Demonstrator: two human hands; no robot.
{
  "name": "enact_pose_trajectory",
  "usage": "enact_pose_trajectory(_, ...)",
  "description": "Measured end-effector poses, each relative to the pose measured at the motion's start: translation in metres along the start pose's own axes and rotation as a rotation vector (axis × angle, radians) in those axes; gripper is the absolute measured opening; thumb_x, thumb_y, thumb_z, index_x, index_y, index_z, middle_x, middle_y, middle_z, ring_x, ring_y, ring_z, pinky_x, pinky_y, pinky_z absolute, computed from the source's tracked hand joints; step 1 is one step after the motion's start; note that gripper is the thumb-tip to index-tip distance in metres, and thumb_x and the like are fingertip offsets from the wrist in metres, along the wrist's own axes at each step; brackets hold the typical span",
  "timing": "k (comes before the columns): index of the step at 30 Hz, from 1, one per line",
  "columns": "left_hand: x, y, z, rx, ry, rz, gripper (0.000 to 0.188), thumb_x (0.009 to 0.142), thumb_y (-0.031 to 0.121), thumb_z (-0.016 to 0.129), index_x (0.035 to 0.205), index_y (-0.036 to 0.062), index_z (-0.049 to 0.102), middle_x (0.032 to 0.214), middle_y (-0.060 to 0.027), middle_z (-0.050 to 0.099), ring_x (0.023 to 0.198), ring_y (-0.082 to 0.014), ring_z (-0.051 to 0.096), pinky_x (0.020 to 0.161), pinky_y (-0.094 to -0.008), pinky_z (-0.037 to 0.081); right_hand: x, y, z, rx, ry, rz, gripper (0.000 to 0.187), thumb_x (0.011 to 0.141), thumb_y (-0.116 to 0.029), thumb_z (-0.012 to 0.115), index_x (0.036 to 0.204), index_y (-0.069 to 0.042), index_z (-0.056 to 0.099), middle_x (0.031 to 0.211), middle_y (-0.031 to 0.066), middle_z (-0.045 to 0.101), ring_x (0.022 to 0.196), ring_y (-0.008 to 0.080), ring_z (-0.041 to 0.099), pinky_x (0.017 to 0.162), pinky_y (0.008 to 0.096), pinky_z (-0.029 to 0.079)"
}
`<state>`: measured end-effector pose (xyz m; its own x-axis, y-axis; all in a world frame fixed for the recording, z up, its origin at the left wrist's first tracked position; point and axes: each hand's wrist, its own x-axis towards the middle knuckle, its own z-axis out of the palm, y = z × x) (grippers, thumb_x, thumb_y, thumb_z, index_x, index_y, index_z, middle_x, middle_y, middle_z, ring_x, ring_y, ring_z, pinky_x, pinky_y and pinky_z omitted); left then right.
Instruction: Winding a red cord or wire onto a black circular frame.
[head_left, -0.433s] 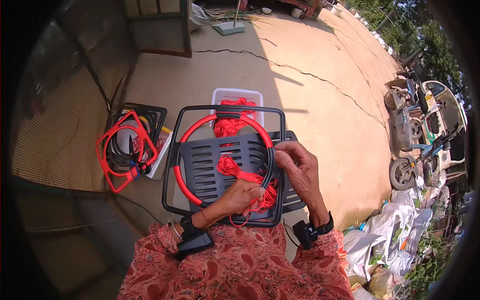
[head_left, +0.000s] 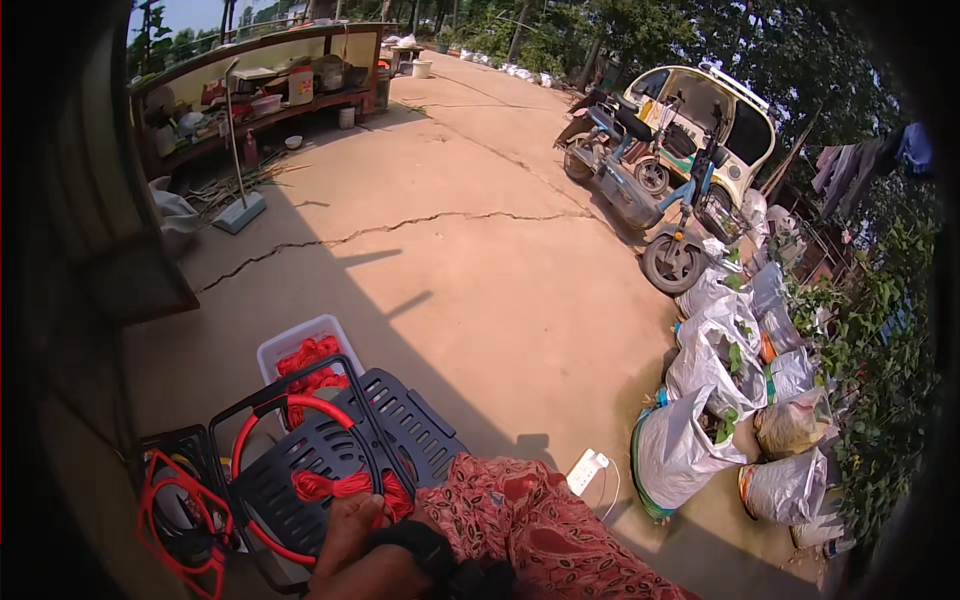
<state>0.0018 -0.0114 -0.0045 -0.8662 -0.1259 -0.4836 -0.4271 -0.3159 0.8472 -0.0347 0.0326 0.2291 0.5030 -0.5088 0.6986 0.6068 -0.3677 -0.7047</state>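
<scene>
Red cord point(head_left: 338, 486) lies crosswise, lower right in the ring point(head_left: 330, 407); nearer left hand point(head_left: 350, 530) apparently grips it; right hand obscured, state indeterminable.

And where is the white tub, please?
The white tub sits left of centre in the head view, just beyond the slotted black panel, and holds red cord.

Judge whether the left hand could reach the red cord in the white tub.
Probably not directly: the left hand is at a nearer red bundle; the black frame and slotted panel intervene.
</scene>
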Motion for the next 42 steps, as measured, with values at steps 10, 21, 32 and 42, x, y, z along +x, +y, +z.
enact_pose_trajectory(10, 0.023, -0.044, -0.013, 0.192, 0.075, 0.296, 0.02, 0.095, 0.023, 0.055, 0.093, 0.0035, 0.06, 0.058, -0.0032, 0.056, 0.043, -0.0107, 0.052, 0.035, -0.0252, 0.033, -0.18, 0.11, -0.099, -1.672, 0.322, 1.036, 0.043, 0.068, -0.037, 0.077, 0.091, -0.002, 0.068, 0.085, 0.0125, 0.067, 0.082, 0.0319, 0.063, 0.082, 0.0435, 0.046)
enact_pose_trajectory(21, -0.003, 0.003, 0.0, 0.063, -0.024, 0.125, 0.028, 0.094, 0.024, 0.057, 0.08, 0.0011, 0.063, 0.053, -0.0032, 0.055, 0.037, -0.0098, 0.046, 0.035, -0.0246, 0.03, -0.199, 0.094, -0.118, -1.245, 0.692, 0.812, 0.026, 0.083, -0.025, 0.064, 0.093, 0.0, 0.063, 0.075, 0.0133, 0.065, 0.071, 0.0262, 0.067, 0.068, 0.0393, 0.053)
enact_pose_trajectory(32, 0.004, 0.011, -0.012, -0.137, -0.019, 0.041, 0.029, 0.095, 0.03, 0.06, 0.078, 0.0057, 0.06, 0.056, -0.0017, 0.057, 0.038, -0.0081, 0.048, 0.036, -0.023, 0.032, -0.138, -0.041, -0.037, -0.061, 1.291, 0.238, 0.03, 0.1, -0.033, 0.051, 0.111, -0.006, 0.047, 0.065, 0.0, 0.045, 0.052, 0.0092, 0.043, 0.05, 0.0245, 0.038)
enact_pose_trajectory(42, 0.018, -0.001, 0.015, 0.098, -0.007, 0.152, 0.032, 0.095, 0.023, 0.059, 0.071, 0.0025, 0.058, 0.057, -0.0012, 0.056, 0.046, -0.0067, 0.051, 0.04, -0.0219, 0.036, -0.225, -0.004, -0.109, -1.635, 1.426, 0.412, 0.028, 0.092, -0.021, 0.064, 0.105, -0.002, 0.049, 0.074, 0.0136, 0.066, 0.061, 0.0198, 0.064, 0.054, 0.034, 0.049)
